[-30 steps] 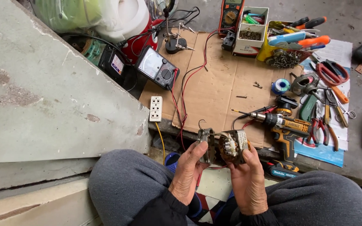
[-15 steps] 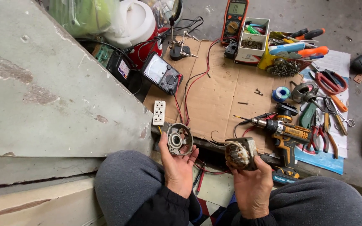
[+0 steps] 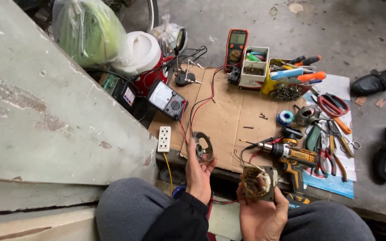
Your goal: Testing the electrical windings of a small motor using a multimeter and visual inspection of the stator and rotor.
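My left hand point(image 3: 199, 171) holds a round metal motor end cover point(image 3: 203, 146) up on edge, over the front edge of a cardboard sheet point(image 3: 228, 116). My right hand point(image 3: 259, 211) grips a square motor stator point(image 3: 256, 182) with copper windings, close to my lap, its thin lead wires trailing to the left. The two parts are about a hand's width apart. Both of my knees in grey trousers frame the hands.
A yellow cordless drill point(image 3: 291, 156) lies right of the stator. Pliers and cutters point(image 3: 333, 134) lie further right. A white power strip point(image 3: 164, 139), an analog meter point(image 3: 166, 99), a digital multimeter point(image 3: 235, 47) and a parts box point(image 3: 253, 68) surround the cardboard. A concrete slab point(image 3: 45, 111) rises at left.
The motor was held together in both hands a second ago. It has come apart: my left hand lifted the end cover forward and left, my right hand kept the stator.
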